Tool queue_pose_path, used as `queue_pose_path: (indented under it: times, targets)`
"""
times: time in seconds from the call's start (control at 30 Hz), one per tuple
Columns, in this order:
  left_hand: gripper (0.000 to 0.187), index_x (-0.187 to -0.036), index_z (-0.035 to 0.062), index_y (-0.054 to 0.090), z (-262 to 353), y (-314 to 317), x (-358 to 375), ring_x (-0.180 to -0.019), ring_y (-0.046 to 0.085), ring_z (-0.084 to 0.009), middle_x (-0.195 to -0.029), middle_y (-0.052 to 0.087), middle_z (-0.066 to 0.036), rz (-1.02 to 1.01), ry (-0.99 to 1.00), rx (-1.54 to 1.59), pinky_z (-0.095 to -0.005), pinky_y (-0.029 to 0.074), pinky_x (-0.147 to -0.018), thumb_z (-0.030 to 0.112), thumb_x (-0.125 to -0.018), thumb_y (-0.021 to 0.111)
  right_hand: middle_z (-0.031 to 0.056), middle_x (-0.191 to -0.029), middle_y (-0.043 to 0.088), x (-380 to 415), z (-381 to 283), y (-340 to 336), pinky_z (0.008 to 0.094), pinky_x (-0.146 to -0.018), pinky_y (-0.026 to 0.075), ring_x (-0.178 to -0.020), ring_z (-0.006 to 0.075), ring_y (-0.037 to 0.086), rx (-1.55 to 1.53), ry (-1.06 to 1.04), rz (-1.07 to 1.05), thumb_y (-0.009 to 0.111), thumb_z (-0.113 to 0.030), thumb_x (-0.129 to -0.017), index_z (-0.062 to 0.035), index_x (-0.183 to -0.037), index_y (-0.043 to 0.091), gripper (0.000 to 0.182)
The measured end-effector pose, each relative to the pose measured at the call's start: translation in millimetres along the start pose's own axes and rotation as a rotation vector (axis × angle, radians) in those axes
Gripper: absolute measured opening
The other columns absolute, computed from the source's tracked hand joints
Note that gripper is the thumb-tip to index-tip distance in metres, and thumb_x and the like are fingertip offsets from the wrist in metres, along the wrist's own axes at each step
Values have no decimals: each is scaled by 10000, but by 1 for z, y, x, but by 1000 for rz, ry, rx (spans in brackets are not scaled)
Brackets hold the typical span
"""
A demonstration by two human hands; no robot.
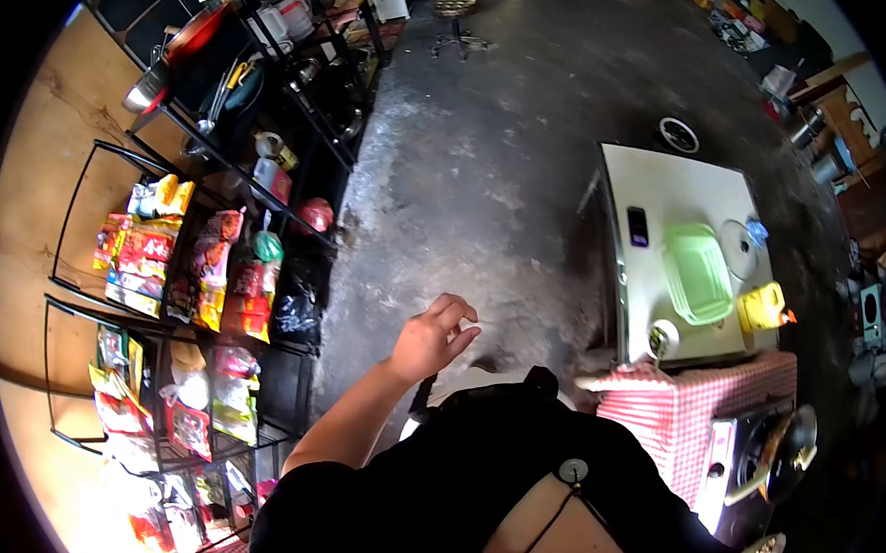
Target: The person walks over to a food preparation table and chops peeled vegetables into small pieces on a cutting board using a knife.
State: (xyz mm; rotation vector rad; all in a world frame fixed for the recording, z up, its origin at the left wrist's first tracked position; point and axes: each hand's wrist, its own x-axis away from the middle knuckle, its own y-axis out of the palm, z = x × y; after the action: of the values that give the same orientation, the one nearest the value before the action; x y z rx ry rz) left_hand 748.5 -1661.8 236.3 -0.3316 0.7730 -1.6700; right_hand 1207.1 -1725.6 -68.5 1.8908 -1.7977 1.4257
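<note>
My left hand [434, 337] hangs in front of my body over the grey concrete floor [477, 165]. Its fingers are loosely curled and apart, with nothing in them. Nearest to it on the left stands a black wire rack [66, 341] filled with colourful food packets [146, 250]. My right hand does not show in the picture. On my right side, a small table with a red-and-white checked cloth [660, 395] stands close to my body.
A white table [648, 171] at right carries a green plastic basket [698, 273], a phone [638, 227], a yellow bottle [762, 307] and a white cup [663, 338]. Beside the checked cloth is a stove with a pan [788, 449]. A stool [455, 7] stands far ahead.
</note>
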Motion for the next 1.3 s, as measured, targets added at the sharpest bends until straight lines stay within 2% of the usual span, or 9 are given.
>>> queue_pose_path:
  times: [0.23, 0.27, 0.4, 0.5, 0.67, 0.83, 1.0, 1.17, 1.3]
  targets:
    - [132, -697, 53, 536, -84, -50, -146, -643, 569, -281, -731, 559, -75, -57, 187, -198, -351, 459, -557, 88, -804, 605, 101, -681, 568, -92, -68, -15, 358, -491, 409, -529, 218, 515, -23, 289, -43, 453, -267, -895, -19, -933, 584, 283]
    - [34, -838, 81, 596, -103, -51, -169, -669, 574, -275, -748, 563, -78, -107, 141, -173, -348, 467, -563, 81, -824, 565, 100, -670, 567, -108, -79, -17, 356, -480, 408, -516, 215, 513, -11, 315, -60, 453, -261, -896, -18, -925, 586, 278]
    - [370, -1139, 162, 583, -137, -74, -273, -659, 578, -228, -866, 567, -69, 118, 229, -187, -312, 499, -596, 67, -782, 610, 96, -626, 561, -192, -130, -37, 348, -436, 405, -463, 205, 504, 40, 370, -106, 453, -234, -903, -11, -897, 592, 262]
    - [378, -1131, 151, 587, -157, -111, -341, -679, 586, -208, -943, 560, -84, 138, 66, -232, -299, 507, -608, 61, -767, 630, 92, -593, 556, -273, -196, -67, 343, -403, 403, -423, 197, 498, 86, 315, -125, 453, -214, -908, -6, -875, 596, 254]
    - [385, -1145, 82, 570, -215, -179, -429, -744, 600, -226, -1070, 552, -119, 217, -71, -255, -289, 509, -638, 22, -769, 624, 40, -488, 413, -395, -470, -99, 313, -330, 335, -367, 171, 410, -143, 95, -113, 476, -200, -909, -87, -876, 482, 118]
    - [396, -1165, 125, 558, -302, -227, -489, -729, 615, -237, -1057, 554, -104, 355, -282, -323, -327, 521, -650, 65, -778, 622, 46, -735, 564, -497, -739, -67, 290, -452, 436, -559, 141, 535, -14, -263, -64, 501, -223, -875, -78, -931, 554, 164]
    - [404, -1188, 128, 540, -417, -286, -584, -711, 607, -246, -1027, 557, -114, 450, -366, -369, -323, 503, -640, 70, -793, 607, 54, -777, 579, -612, -861, -34, 318, -536, 463, -635, 160, 551, 16, -384, -74, 514, -236, -872, -77, -956, 552, 184]
    - [385, -1180, 156, 545, -505, -379, -782, -751, 610, -269, -1022, 568, -89, 365, -138, -382, -347, 510, -641, 128, -801, 606, 57, -667, 516, -667, -851, -32, 352, -426, 404, -531, 172, 505, -28, 364, -136, 513, -176, -875, -112, -932, 501, 87]
    - [370, -1159, 146, 569, -543, -411, -923, -758, 599, -261, -1009, 561, -102, 228, -31, -316, -332, 505, -659, 89, -795, 609, 56, -616, 501, -702, -865, -31, 345, -403, 382, -492, 177, 493, 1, 379, -131, 502, -198, -878, -107, -863, 499, 93]
